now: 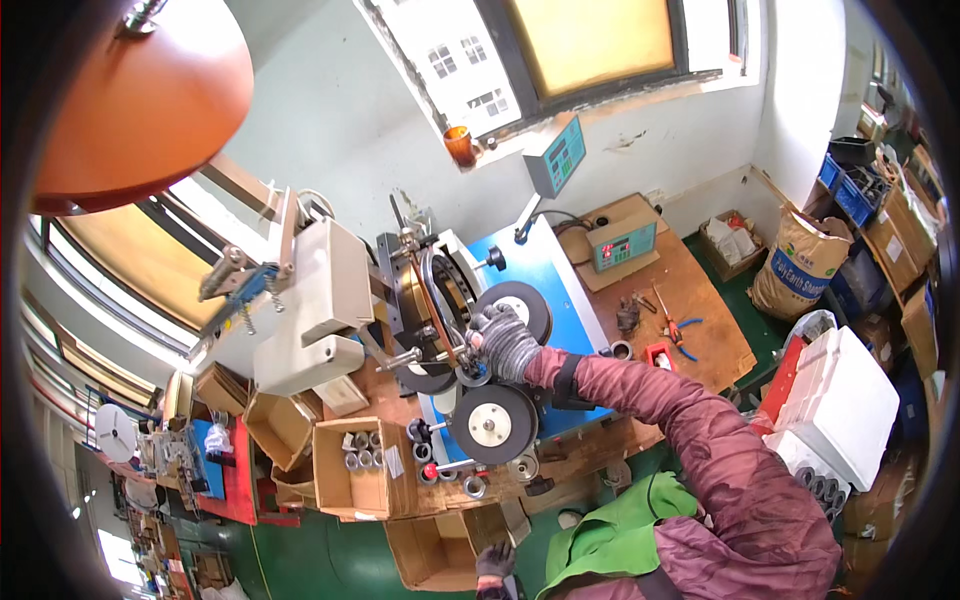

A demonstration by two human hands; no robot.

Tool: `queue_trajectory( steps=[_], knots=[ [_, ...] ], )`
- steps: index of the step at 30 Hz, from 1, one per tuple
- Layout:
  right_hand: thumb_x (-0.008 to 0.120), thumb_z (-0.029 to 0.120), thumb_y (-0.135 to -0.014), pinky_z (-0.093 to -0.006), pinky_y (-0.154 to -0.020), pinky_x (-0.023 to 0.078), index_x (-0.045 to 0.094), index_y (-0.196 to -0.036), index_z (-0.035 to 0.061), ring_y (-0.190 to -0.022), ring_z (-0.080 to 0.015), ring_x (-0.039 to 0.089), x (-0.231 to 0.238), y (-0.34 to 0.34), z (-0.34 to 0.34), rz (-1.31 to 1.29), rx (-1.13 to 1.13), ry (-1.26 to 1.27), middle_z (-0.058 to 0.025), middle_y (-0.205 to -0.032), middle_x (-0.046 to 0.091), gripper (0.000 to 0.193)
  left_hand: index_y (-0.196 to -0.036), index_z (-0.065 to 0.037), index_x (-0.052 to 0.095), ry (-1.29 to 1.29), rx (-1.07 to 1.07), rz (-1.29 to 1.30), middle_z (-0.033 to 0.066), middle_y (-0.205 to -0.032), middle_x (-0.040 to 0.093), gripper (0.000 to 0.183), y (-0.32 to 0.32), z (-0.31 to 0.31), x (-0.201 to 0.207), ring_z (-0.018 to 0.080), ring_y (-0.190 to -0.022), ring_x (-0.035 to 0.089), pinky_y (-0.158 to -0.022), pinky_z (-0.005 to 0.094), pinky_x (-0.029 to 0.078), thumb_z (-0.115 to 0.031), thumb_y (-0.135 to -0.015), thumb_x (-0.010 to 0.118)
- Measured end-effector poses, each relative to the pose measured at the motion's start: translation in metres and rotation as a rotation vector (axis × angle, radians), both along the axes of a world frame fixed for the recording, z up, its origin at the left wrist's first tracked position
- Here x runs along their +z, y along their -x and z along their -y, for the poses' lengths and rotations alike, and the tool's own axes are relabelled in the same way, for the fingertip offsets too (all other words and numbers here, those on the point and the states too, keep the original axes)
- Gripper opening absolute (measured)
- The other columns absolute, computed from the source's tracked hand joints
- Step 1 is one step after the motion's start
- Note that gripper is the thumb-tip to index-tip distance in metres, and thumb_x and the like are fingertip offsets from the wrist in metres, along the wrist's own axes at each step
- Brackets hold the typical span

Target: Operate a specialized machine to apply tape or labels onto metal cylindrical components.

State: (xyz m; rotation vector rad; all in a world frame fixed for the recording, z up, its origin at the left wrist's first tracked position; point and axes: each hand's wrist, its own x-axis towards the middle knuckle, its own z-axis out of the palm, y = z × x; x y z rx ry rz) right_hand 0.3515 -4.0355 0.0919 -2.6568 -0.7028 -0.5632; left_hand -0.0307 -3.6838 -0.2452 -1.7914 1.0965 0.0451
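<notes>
My right hand (507, 345), in a grey striped knit glove, reaches across a blue-topped ring-winding machine (565, 290). Its fingers are curled at the metal winding ring (447, 285), and what they grip is hidden behind them. Two black rollers with pale hubs, the rear roller (530, 305) and the front roller (494, 425), flank the hand. Low beside my body hangs my left hand (495, 560), in a dark glove, near an open cardboard box (430, 555). Its fingers look loosely apart, with nothing visible in them.
A cardboard box (345, 500) with several metallic rings stands left of the machine; loose rings (474, 487) lie at the bench edge. A control box (622, 247), pliers (680, 326) and a red container (658, 355) sit rightward. An orange lamp shade (150, 110) hangs upper left.
</notes>
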Motion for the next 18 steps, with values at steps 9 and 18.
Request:
queue_trajectory(
  steps=[9, 18],
  knots=[
    [0.052, 0.028, -0.074, -0.0402, -0.083, 0.035, 0.060, -0.087, 0.0122, -0.098, -0.0247, 0.049, -0.020, -0.002, 0.024, 0.076, -0.098, 0.020, -0.0079, -0.096, 0.055, 0.022, -0.106, -0.011, 0.057, 1.137, 1.744, -0.354, 0.0157, -0.092, 0.062, 0.043, 0.017, 0.024, 0.070, 0.0263, -0.085, 0.060, -0.076, 0.0381, 0.047, -0.042, -0.075, 0.060],
    [0.053, 0.030, -0.072, -0.0429, -0.086, 0.034, 0.060, -0.084, 0.0119, -0.098, -0.0262, 0.049, -0.015, 0.005, -0.005, 0.096, -0.064, -0.111, -0.0094, -0.096, 0.056, 0.023, -0.100, -0.012, 0.057, 1.507, 2.022, -0.586, 0.0149, -0.094, 0.061, 0.036, 0.015, -0.038, -0.026, 0.0270, -0.087, 0.058, -0.076, 0.0398, 0.045, -0.038, -0.076, 0.057]
  ],
)
